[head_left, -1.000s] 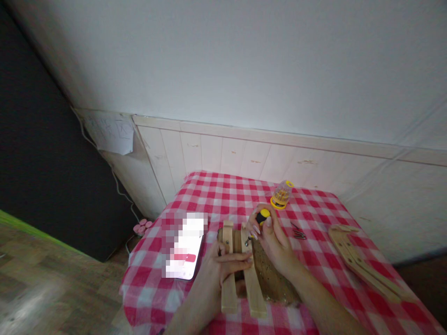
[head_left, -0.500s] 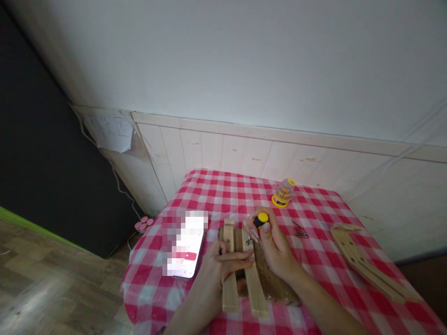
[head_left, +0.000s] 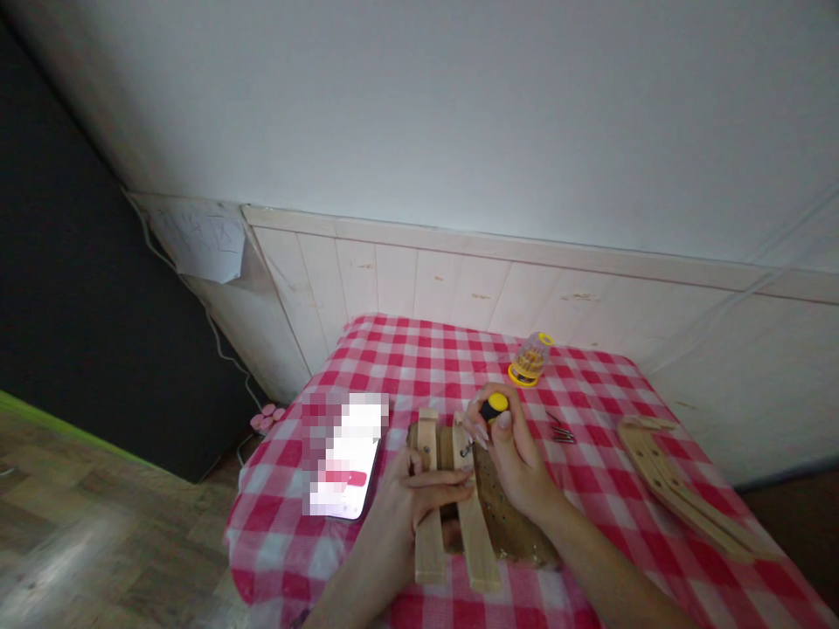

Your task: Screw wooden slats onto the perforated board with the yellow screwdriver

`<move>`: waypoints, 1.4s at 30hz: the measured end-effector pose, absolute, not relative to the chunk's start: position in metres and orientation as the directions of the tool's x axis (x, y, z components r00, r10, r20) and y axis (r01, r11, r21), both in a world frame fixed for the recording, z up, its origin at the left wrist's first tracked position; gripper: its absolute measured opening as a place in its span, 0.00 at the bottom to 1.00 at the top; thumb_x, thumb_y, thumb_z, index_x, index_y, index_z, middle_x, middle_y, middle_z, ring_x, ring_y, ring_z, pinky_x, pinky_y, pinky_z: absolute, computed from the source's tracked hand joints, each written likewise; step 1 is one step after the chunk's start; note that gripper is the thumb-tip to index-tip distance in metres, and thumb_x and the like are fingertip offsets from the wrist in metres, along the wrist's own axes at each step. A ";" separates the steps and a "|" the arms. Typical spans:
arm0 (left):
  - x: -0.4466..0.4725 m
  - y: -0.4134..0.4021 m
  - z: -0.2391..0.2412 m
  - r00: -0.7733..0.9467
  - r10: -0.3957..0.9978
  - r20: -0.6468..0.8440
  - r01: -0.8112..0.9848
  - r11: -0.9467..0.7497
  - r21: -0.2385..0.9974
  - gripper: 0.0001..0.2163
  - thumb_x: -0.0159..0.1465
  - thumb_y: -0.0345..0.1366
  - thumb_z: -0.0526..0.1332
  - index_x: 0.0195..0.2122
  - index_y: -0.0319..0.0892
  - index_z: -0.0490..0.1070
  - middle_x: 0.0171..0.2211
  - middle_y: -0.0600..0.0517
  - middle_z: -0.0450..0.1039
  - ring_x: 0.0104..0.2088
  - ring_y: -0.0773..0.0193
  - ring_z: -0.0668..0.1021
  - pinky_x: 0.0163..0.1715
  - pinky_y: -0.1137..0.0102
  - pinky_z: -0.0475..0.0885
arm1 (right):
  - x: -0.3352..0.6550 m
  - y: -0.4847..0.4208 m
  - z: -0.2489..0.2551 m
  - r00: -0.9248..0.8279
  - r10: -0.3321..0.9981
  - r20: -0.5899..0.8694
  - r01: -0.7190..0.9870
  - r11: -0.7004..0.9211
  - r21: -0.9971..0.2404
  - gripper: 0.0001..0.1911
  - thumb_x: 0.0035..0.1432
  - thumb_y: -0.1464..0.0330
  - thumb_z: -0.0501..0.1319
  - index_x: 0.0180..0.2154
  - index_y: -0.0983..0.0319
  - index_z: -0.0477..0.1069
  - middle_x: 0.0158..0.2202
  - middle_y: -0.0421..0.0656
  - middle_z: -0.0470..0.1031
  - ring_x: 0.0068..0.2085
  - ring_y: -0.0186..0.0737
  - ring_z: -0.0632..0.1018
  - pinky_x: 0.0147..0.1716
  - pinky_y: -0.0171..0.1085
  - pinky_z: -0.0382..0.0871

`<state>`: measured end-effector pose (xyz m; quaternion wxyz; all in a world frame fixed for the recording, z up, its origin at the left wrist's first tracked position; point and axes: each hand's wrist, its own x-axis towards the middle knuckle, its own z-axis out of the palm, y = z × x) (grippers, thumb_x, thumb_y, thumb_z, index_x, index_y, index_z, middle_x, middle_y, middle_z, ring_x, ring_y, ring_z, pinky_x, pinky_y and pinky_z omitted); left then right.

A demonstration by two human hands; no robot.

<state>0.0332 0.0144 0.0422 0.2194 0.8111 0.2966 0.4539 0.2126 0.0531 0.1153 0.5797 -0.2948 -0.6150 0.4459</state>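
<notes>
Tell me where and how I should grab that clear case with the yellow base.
I'd take the clear case around its see-through sides, just above the yellow base, reaching in from the near side. It seems to stand on that wider base and narrows toward the top, and the wall panelling is behind it.

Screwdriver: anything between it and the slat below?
Nothing visible between the screwdriver in the right hand and the slat. The left hand lays fingers across that slat, nearer the wearer, not in between. Tip contact is too small to tell.
</notes>
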 end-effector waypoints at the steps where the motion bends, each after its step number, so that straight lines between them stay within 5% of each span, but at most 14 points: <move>1: 0.033 0.015 0.042 0.411 0.679 0.608 0.284 -0.729 0.622 0.14 0.71 0.42 0.69 0.56 0.47 0.81 0.53 0.45 0.84 0.49 0.51 0.81 0.50 0.58 0.78 | 0.212 0.053 0.117 -0.156 0.881 0.447 -0.164 0.423 -0.891 0.16 0.75 0.49 0.52 0.46 0.52 0.64 0.30 0.35 0.60 0.29 0.39 0.61 0.29 0.40 0.60; 13: 0.034 0.017 0.041 0.429 0.626 0.652 0.305 -0.779 0.548 0.13 0.71 0.41 0.68 0.56 0.48 0.81 0.51 0.46 0.85 0.48 0.53 0.83 0.46 0.60 0.80 | 0.209 0.050 0.121 -0.176 0.879 0.444 -0.162 0.419 -0.893 0.17 0.74 0.48 0.52 0.45 0.53 0.63 0.29 0.35 0.59 0.28 0.38 0.61 0.29 0.39 0.62; 42: 0.029 0.018 0.051 0.491 0.683 0.540 0.302 -0.715 0.631 0.14 0.69 0.40 0.70 0.55 0.47 0.82 0.54 0.44 0.84 0.47 0.50 0.84 0.47 0.58 0.77 | 0.207 0.050 0.121 -0.139 0.880 0.454 -0.124 0.439 -0.890 0.17 0.74 0.47 0.51 0.45 0.52 0.63 0.28 0.35 0.59 0.27 0.39 0.62 0.28 0.40 0.61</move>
